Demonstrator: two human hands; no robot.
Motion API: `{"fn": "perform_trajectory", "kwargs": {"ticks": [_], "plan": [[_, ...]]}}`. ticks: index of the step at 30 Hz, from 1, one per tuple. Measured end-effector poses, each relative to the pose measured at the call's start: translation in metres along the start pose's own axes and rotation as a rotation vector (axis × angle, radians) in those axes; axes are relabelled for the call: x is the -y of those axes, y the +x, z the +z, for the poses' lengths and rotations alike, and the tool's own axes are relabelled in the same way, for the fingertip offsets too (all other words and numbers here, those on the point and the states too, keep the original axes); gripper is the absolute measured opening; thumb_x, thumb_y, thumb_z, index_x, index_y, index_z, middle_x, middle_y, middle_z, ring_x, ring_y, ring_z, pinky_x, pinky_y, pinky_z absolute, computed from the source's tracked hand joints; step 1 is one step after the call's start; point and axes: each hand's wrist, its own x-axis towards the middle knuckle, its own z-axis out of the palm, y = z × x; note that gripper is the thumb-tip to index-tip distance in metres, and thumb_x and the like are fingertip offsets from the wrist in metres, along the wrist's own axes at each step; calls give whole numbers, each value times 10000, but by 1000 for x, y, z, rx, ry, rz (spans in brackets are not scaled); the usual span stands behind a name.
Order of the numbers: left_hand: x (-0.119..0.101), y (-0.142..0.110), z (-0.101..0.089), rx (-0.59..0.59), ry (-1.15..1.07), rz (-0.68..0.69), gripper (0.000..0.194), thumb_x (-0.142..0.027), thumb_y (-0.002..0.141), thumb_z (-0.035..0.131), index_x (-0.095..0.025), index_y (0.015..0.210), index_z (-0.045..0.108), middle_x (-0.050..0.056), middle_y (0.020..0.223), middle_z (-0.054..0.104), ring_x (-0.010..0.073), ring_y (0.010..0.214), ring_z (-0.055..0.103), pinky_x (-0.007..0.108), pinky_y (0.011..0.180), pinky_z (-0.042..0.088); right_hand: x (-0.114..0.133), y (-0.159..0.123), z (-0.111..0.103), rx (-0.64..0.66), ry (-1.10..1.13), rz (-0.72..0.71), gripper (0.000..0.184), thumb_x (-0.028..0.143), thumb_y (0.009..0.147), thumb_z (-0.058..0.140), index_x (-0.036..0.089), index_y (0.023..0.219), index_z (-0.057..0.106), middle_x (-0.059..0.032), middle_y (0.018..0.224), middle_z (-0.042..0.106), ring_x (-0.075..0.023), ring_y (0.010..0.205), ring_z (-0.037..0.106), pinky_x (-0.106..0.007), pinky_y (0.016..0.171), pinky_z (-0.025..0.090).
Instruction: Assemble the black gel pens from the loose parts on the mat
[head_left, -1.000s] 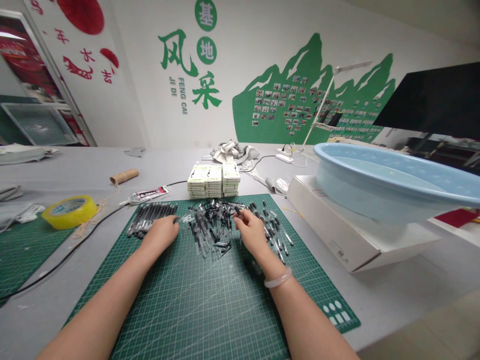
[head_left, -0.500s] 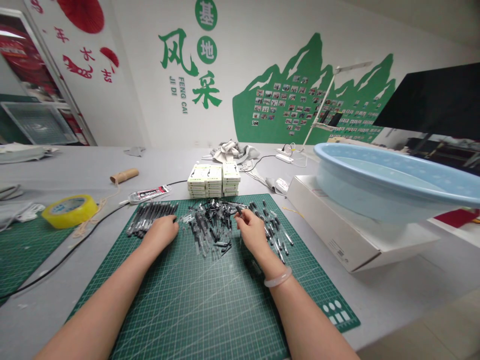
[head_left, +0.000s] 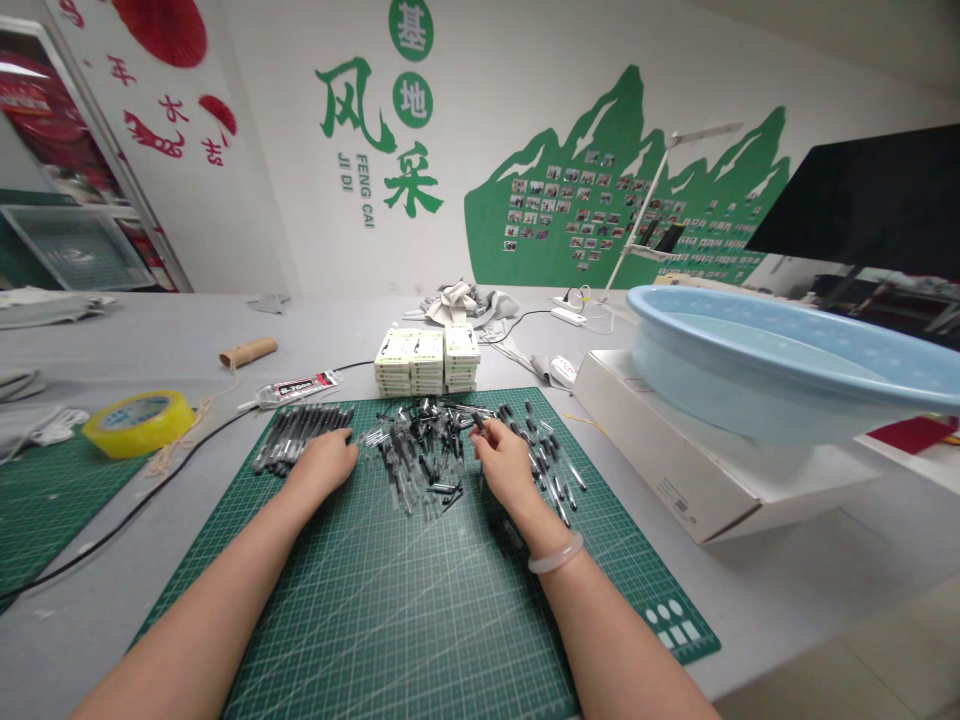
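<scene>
Both my forearms reach over a green cutting mat (head_left: 390,610). My left hand (head_left: 324,462) rests knuckles up beside a row of assembled black pens (head_left: 296,433), fingers curled down onto the mat's far left part. My right hand (head_left: 506,462) sits at the right side of a loose pile of pen parts (head_left: 424,450), with thumb and forefinger pinched on a small black pen piece. A pale bangle (head_left: 556,556) circles my right wrist. More pen parts (head_left: 551,470) lie scattered to the right of that hand.
Stacked small white boxes (head_left: 427,360) stand behind the mat. A glue tube (head_left: 296,388), cardboard roll (head_left: 248,351), yellow tape roll (head_left: 139,421) and black cable (head_left: 150,490) lie to the left. On the right a blue basin (head_left: 780,365) sits on a white box (head_left: 697,470).
</scene>
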Motion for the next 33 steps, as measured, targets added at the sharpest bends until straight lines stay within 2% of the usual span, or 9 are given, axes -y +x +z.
{"fn": "perform_trajectory", "kwargs": {"ticks": [9,14,17,26,33], "plan": [[-9,-10,-6,-2,13,10,464,-250,844,368,-113,1211,617,159,1119,687,288,1046,630,361,928,444,2,0,-1,-2,2,9,163,295,800,487,201,737,605,21,643,592,-159,615,512,-245,582,337],[-26,-23,-14,-155,107,28,434,-216,871,345,-141,1213,602,163,1107,628,275,964,621,362,830,479,4,-1,-2,-4,-5,4,173,305,808,490,199,729,602,23,630,585,-159,606,506,-248,579,331],[-33,-25,-16,-184,161,76,397,-168,866,351,-152,1136,642,156,1090,595,271,1013,566,343,844,465,6,-2,-3,-7,-10,-6,178,300,811,484,197,717,595,22,638,587,-156,600,501,-250,581,325],[-33,-16,0,-135,129,130,364,-101,848,366,-131,1071,653,131,975,589,239,956,566,322,869,438,5,-1,-2,-5,-2,2,165,297,800,492,188,724,590,22,661,588,-146,598,498,-248,588,319],[-31,-15,7,-179,123,177,390,-75,821,379,-105,1125,621,140,989,602,244,968,579,324,886,441,6,-2,-3,-6,-2,4,170,296,804,491,185,719,588,29,643,567,-141,598,489,-241,584,313]]}}
